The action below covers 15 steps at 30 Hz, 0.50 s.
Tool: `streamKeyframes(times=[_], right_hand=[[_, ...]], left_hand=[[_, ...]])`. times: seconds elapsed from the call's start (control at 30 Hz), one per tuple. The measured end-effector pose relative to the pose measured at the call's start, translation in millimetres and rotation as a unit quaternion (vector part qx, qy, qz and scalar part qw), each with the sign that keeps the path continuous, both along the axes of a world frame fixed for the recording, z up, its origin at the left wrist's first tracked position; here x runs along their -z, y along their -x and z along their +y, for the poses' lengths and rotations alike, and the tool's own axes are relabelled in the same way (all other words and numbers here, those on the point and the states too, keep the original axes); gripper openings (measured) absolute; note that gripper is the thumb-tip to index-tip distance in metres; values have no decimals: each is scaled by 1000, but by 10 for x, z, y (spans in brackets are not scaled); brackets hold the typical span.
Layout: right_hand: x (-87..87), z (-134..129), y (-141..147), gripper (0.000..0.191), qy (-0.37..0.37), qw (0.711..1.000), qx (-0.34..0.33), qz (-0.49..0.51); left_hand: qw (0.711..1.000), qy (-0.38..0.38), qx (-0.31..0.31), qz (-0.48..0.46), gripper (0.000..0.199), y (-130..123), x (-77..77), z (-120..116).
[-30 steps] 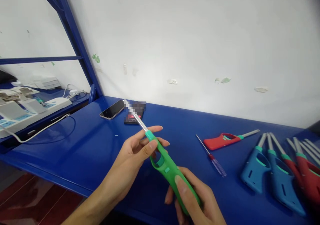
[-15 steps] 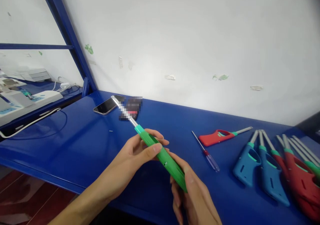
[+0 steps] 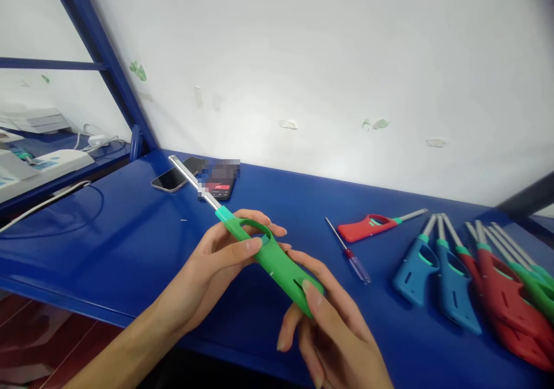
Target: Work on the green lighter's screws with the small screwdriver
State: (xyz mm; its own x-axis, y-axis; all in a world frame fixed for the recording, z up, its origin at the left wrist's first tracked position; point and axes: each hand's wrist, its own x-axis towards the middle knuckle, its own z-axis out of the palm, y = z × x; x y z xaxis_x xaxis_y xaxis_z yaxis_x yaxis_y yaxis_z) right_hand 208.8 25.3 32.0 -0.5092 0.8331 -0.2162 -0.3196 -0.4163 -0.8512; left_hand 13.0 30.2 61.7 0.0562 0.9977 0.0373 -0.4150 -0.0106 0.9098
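Green lighter point(image 3: 283, 265): up in both hands above the tabletop point(image 3: 112, 250), metal tube point(image 3: 193, 176) slanting away to the far left.
Left grip point(image 3: 197, 273): wrapped about the neck and loop, thumb tip right beside the teal trigger point(image 3: 265, 240). A stray press there could work it, I'd say.
Right grip point(image 3: 346, 331): thumb and forefinger pinching the butt, other fingers curled loose below. Thin hold; if the left lets go, the butt could twist or slip.
Phones: dark one point(image 3: 168, 179) and red-patched one point(image 3: 221, 189) sit behind the tube in view. A drop or forward swing might knock them.
Screwdriver point(image 3: 358, 268): lying right of the hands, near the red lighter point(image 3: 355, 230); a wide elbow could roll it.
Lighter row point(image 3: 413, 273): crowded on the right, little room to swing that way.
Front edge point(image 3: 69, 299): close below the hands, so a fumble could go floorward.
Left stretch: broad tabletop out to the white cable point(image 3: 47, 209), the roomiest side.
Wall point(image 3: 329, 60): closes off the back.
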Motion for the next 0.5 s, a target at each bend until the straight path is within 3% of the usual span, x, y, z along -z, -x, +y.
streamKeyframes(times=[0.17,0.3,0.5], right_hand=[[2,13,-32,70,24,1000,2,13],[8,27,-43,61,41,999,12,18],[28,54,-77,54,51,998,18,35]], left_hand=[[993,5,-16,118,36,-16,-9,-52],[988,15,-48,147,42,-42,-1,-71],[989,20,42,141,67,-40,27,-82]])
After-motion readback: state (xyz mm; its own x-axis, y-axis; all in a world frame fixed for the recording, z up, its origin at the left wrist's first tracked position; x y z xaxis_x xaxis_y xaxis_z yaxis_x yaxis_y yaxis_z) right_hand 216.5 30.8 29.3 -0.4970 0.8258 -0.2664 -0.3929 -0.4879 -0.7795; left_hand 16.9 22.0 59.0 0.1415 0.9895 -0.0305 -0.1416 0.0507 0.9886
